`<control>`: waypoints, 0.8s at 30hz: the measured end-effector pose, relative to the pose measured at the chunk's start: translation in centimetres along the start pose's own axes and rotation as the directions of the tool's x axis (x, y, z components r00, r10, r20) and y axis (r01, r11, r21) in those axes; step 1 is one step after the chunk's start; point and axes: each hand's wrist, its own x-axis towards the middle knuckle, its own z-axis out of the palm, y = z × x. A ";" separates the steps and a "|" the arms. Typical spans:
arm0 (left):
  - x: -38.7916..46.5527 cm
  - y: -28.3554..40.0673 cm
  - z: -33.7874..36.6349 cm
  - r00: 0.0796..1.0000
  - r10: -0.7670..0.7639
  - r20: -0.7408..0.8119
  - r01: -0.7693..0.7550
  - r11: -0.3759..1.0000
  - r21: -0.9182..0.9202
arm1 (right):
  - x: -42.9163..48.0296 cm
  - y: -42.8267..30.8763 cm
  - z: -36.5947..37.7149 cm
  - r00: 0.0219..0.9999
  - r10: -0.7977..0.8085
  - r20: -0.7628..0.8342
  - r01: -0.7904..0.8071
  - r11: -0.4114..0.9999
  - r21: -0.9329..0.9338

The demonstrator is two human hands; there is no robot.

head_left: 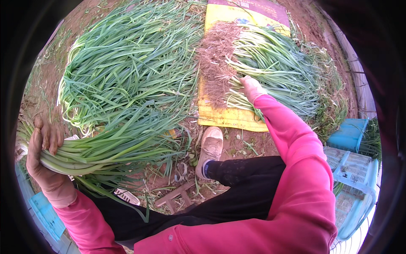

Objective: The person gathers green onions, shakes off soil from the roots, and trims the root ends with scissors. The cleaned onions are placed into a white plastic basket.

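Observation:
At the left, my left hand (47,155), in a soiled thin glove, is wrapped around a thick bunch of green leafy stalks (95,152), perhaps garlic greens or leeks; their pale ends point left and the leaves trail right. My right hand (252,87), also gloved, reaches down onto a rooted pile of the same greens (269,60), its fingertips at the pale stalks beside the brown roots (215,57). Whether those fingers are closed on a stalk is hard to see. Another large heap of greens (133,63) lies at the upper left.
A yellow woven sack (231,119) lies flat under the rooted pile. Blue plastic crates (352,177) stand at the right, and a light blue one (47,216) at the lower left. A wooden frame (179,197) is on the soil near my shoe (212,147).

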 end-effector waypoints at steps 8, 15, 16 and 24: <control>0.0 0.1 0.0 0.999 -0.036 -0.011 0.036 0.999 0.010 | 1.9 1.7 -1.8 0.942 0.103 0.318 -0.169 0.968 0.186; -0.2 -0.1 -0.1 0.999 -0.026 -0.022 0.026 1.000 0.009 | 2.8 4.8 -0.1 0.942 0.104 0.319 -0.261 0.825 0.501; -0.2 -0.1 -0.1 0.999 -0.030 -0.011 0.030 1.000 0.007 | 2.9 4.8 0.1 0.964 0.069 0.255 -0.178 0.882 0.436; 0.0 -0.2 -0.3 0.998 -0.062 -0.020 0.062 0.998 0.015 | 2.7 0.1 -0.8 0.955 0.216 0.202 -0.258 0.943 0.212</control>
